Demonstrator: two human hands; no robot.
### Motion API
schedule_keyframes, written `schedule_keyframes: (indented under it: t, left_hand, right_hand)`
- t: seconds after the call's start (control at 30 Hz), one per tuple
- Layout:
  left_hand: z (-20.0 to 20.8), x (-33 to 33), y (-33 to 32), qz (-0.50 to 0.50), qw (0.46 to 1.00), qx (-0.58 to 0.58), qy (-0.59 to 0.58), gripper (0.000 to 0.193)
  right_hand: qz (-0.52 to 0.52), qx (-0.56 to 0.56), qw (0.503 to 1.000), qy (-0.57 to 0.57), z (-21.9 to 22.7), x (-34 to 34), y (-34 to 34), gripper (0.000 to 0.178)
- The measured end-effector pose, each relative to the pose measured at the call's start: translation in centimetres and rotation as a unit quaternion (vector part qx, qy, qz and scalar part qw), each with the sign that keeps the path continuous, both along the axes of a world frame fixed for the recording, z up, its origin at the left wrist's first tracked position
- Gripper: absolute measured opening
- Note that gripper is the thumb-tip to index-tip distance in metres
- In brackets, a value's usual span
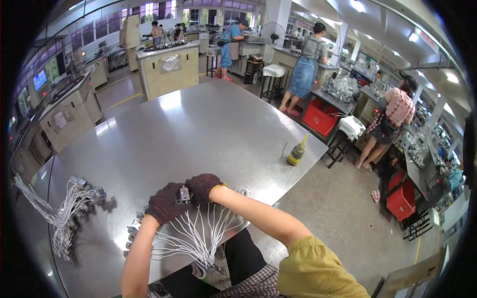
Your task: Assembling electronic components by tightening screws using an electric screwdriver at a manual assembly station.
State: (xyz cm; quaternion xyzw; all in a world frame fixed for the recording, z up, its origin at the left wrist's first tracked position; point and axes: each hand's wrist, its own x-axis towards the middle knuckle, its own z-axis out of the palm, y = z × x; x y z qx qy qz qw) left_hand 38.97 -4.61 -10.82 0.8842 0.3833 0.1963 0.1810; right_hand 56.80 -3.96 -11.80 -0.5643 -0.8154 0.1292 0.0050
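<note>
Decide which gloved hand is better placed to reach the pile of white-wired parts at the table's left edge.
Probably the left hand: it is on the same side as the pile of white-wired parts, while the right hand would have to cross over.

Large steel bench reflecting ceiling light. Speckled floor stretching toward 3 o'clock. Windows running along far wall at 12 o'clock. Ceiling lamps glowing at 1 o'clock. Red crates sitting under side benches; white stool standing beyond.
</note>
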Motion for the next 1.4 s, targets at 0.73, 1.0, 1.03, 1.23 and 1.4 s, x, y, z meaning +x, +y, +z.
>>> schedule_keyframes:
  t: [0.73, 1.0, 1.03, 1.23, 1.4]
  left_hand:
    - [-0.2, 0.8, -1.3, 0.111, 0.986, 0.022, 0.118, 0.051]
    - [1.4, 0.7, -0.5, 0.038, 0.995, 0.011, 0.091, 0.072]
    - [1.2, 0.3, -0.4, 0.031, 0.997, 0.042, 0.062, 0.077]
    - [1.9, 5.4, -0.9, -0.11, 0.979, 0.149, 0.082, 0.076]
    - [0.8, 10.0, -1.2, -0.156, 0.967, 0.142, 0.143, 0.059]
  right_hand:
    - [0.067, 0.136, 0.988, 0.007, -1.2, -0.3, -1.2, 0.049]
    - [-0.008, 0.124, 0.988, 0.095, 5.6, 3.4, -2.5, 0.083]
    - [-0.032, 0.153, 0.976, 0.149, 7.9, 4.4, -4.0, 0.079]
    - [-0.033, 0.143, 0.982, 0.12, 5.6, 11.2, -8.8, 0.072]
    - [-0.142, 0.081, 0.977, 0.137, 4.2, 8.8, -11.5, 0.059]
